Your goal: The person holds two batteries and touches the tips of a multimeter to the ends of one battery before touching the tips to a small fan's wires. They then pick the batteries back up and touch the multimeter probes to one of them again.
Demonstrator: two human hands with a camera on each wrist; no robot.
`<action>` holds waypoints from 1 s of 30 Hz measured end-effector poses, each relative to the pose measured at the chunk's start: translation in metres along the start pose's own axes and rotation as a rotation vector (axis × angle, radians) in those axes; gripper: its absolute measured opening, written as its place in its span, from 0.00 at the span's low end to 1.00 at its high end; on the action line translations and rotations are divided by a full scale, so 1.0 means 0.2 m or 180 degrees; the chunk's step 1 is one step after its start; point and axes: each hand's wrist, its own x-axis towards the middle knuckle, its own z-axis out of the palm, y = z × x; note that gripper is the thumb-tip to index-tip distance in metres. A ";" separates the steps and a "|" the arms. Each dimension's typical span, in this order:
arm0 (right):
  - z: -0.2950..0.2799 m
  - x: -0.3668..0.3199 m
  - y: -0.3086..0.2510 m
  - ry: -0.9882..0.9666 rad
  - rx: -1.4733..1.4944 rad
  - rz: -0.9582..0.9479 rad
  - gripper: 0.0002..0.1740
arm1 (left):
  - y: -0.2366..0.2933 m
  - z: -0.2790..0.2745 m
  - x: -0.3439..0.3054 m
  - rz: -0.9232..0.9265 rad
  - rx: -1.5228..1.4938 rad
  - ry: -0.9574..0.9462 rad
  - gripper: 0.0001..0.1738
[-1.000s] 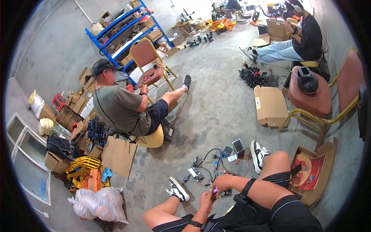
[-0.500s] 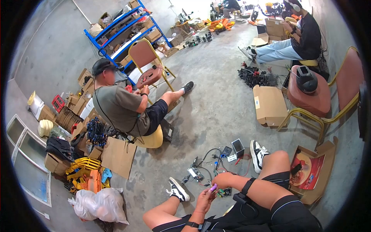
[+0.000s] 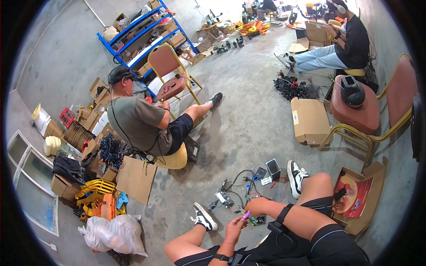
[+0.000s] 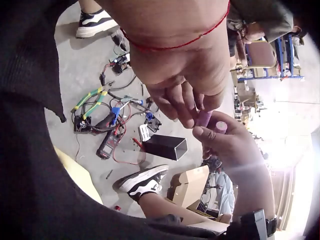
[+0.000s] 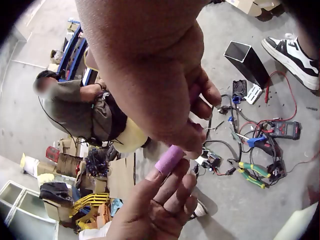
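Note:
A purple cylindrical battery cell (image 5: 170,160) is pinched between the thumb and fingers of my left hand (image 3: 234,230). My right hand (image 3: 256,206) reaches across from the other side, its fingertips right at the upper end of this cell. A second purple cell (image 4: 221,127) is tucked in the curled fingers of the right hand, mostly hidden by them. Below the hands, on the floor, lie a multimeter (image 5: 286,130) with red leads, pliers (image 5: 252,167) with green and yellow handles, a blue-handled tool (image 5: 256,142) and tangled black cables.
A black rectangular case (image 3: 273,169) stands near my right shoe (image 3: 297,179). An opened cardboard box (image 3: 361,197) lies beside my right leg. Ahead on the left, a person (image 3: 142,115) sits on a yellow stool; a chair (image 3: 355,106) bears a dark helmet on the right.
The purple cell in my left hand has come out from between the hands and shows more of its length. The left hand has shifted slightly down and left.

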 end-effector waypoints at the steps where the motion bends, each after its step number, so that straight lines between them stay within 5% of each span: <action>1: 0.00 0.00 0.00 0.0008 -0.0013 -0.0033 0.14 | -0.01 0.00 0.00 0.0076 0.0130 0.0011 0.19; 30: -0.01 -0.01 -0.02 0.0039 -0.0040 -0.0049 0.14 | -0.03 0.04 0.00 0.0579 0.0776 0.0380 0.15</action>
